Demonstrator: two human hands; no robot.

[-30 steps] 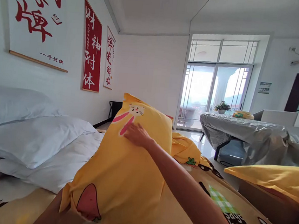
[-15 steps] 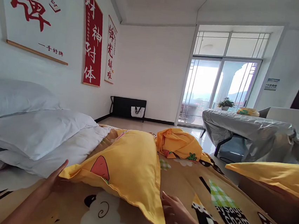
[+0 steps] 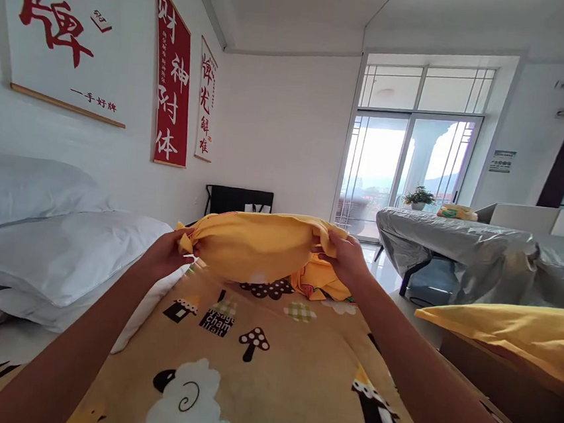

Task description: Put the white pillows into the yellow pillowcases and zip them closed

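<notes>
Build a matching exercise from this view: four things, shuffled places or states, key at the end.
Things
1. Centre yellow pillow
2. White pillows
3. Plant
4. Red scroll

Places or states
A. On the silver-covered table
B. Held at opposite ends by the left hand and right hand
C. Hanging between white scrolls
D. Piled at picture left

Pairs: 1-B, 2-D, 3-A, 4-C

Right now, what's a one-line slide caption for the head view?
Left hand and right hand grip a yellow pillow by its two ends over a printed sheet, white pillows at left.
</notes>
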